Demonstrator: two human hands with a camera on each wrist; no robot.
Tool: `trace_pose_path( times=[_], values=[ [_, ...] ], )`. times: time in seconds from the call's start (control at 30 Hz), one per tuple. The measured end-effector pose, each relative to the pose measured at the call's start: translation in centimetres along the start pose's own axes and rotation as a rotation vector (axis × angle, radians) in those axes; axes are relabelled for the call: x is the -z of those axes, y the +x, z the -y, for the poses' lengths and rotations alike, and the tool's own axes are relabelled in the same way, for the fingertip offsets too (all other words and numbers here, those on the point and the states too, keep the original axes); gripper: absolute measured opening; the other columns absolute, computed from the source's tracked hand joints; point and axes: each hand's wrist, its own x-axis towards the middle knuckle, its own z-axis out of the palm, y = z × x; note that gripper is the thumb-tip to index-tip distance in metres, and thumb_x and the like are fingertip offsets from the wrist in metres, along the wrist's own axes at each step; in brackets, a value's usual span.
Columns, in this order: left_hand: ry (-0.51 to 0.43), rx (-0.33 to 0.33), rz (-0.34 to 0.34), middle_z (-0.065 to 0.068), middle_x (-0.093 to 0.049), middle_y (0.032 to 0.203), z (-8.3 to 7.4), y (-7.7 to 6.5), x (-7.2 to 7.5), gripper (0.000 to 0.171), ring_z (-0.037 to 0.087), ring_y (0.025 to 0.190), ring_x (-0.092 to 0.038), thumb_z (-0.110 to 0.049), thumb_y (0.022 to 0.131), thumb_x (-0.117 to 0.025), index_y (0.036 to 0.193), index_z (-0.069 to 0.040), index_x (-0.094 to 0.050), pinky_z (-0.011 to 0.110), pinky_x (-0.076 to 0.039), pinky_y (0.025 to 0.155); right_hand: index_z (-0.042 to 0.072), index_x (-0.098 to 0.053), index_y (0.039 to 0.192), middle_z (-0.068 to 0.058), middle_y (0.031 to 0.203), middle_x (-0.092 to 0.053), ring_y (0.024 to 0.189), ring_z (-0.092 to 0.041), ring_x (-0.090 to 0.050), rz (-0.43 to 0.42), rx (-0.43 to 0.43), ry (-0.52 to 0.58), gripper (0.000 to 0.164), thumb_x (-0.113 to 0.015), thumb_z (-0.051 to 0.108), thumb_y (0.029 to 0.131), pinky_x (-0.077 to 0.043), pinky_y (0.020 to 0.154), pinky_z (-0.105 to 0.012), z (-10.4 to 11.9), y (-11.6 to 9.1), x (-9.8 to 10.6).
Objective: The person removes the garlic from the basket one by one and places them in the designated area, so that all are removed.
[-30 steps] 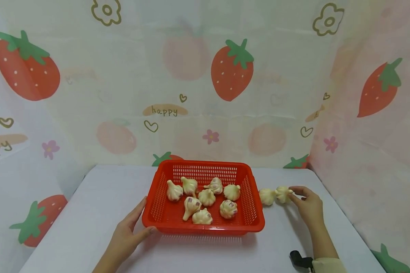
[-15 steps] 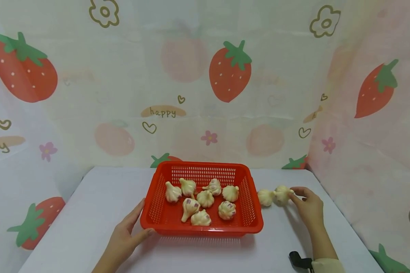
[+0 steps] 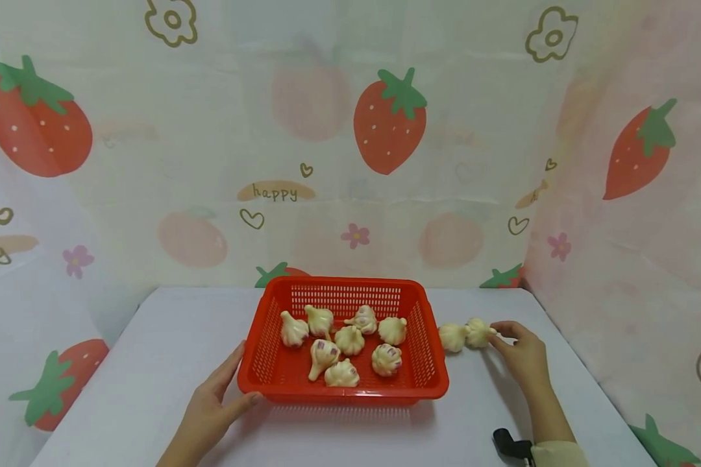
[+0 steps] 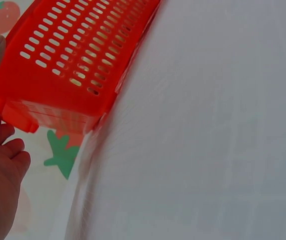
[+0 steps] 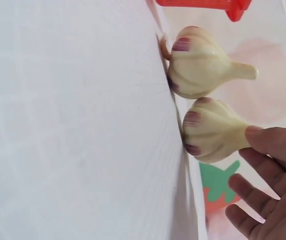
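Observation:
A red perforated plastic basket [image 3: 385,393] stands on the white table with several garlic bulbs [image 3: 349,340] inside, some marked purple. My left hand [image 3: 207,408] holds its near left corner, thumb along the front and fingers along the left side; the left wrist view shows the fingers [image 4: 5,145] by the rim. To the right of the basket, my right hand [image 3: 526,357] pinches the stem of a garlic bulb [image 5: 213,131] between thumb and forefinger, the other fingers spread. Another garlic bulb [image 5: 198,65] stands right beside it, between it and the basket.
A small black object [image 3: 509,443] lies on the table near the right sleeve [image 3: 557,454]. White table surface [image 3: 169,350] stretches left of the basket. A strawberry-printed curtain [image 3: 350,149] closes off the back and both sides.
The whole head view shifts slightly left. The right hand keeps its pinch on the garlic stem, and the bulb stays beside its neighbour. The left hand stays at the basket corner.

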Motion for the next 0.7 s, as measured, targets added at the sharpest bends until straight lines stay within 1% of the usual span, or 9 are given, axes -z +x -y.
trace_pose_path(
  times=[0.1, 0.2, 0.3, 0.5, 0.6, 0.7],
  values=[
    [0.013, 0.023, 0.002, -0.008, -0.033, 0.166, -0.02, -0.09, -0.08, 0.093, 0.019, 0.152, -0.032, -0.045, 0.087, -0.08, 0.163, -0.026, -0.029, 0.004, -0.027, 0.104, 0.005, -0.074, 0.111, -0.016, 0.11, -0.076, 0.107, -0.034, -0.068, 0.009, 0.009, -0.007, 0.025, -0.079, 0.02, 0.092, -0.052, 0.093, -0.051, -0.05, 0.03, -0.02],
    [0.017, 0.037, 0.006, -0.008, -0.033, 0.166, -0.12, -0.14, -0.09, 0.094, 0.022, 0.152, -0.032, -0.048, 0.087, -0.079, 0.163, -0.027, -0.028, 0.004, -0.028, 0.103, 0.005, -0.074, 0.112, -0.016, 0.11, -0.076, 0.107, -0.033, -0.068, -0.006, 0.007, -0.013, 0.025, -0.078, 0.018, 0.092, -0.053, 0.093, -0.05, 0.06, 0.08, 0.02],
    [0.016, 0.037, 0.009, -0.007, -0.033, 0.166, -0.22, -0.17, -0.04, 0.095, 0.022, 0.152, -0.032, -0.049, 0.086, -0.079, 0.163, -0.026, -0.028, 0.004, -0.028, 0.103, 0.005, -0.074, 0.113, -0.015, 0.109, -0.076, 0.106, -0.032, -0.069, -0.03, 0.004, -0.018, 0.024, -0.077, 0.016, 0.092, -0.052, 0.092, -0.047, 0.24, 0.17, 0.14],
    [0.019, 0.024, 0.003, -0.007, -0.034, 0.165, -0.2, -0.11, 0.0, 0.095, 0.023, 0.152, -0.033, -0.048, 0.086, -0.08, 0.163, -0.026, -0.029, 0.004, -0.028, 0.103, 0.006, -0.074, 0.115, -0.015, 0.113, -0.075, 0.109, -0.034, -0.068, -0.049, 0.036, -0.035, 0.023, -0.075, 0.012, 0.093, -0.05, 0.09, -0.044, 0.37, 0.33, 0.55],
    [0.022, 0.021, 0.003, -0.007, -0.034, 0.165, -0.14, -0.03, -0.07, 0.095, 0.022, 0.152, -0.033, -0.049, 0.086, -0.08, 0.163, -0.026, -0.029, 0.005, -0.029, 0.103, 0.007, -0.074, 0.115, -0.017, 0.115, -0.074, 0.111, -0.036, -0.067, -0.059, 0.042, -0.055, 0.023, -0.074, 0.01, 0.092, -0.05, 0.093, -0.05, 0.29, 0.34, 0.74],
    [0.018, 0.015, 0.0, -0.007, -0.035, 0.165, -0.09, 0.0, -0.13, 0.094, 0.021, 0.151, -0.034, -0.048, 0.086, -0.08, 0.163, -0.027, -0.029, 0.005, -0.029, 0.103, 0.006, -0.074, 0.114, -0.022, 0.114, -0.073, 0.111, -0.041, -0.066, -0.03, 0.052, -0.072, 0.023, -0.074, 0.009, 0.091, -0.049, 0.094, -0.058, 0.2, 0.19, 0.86]
  ],
)
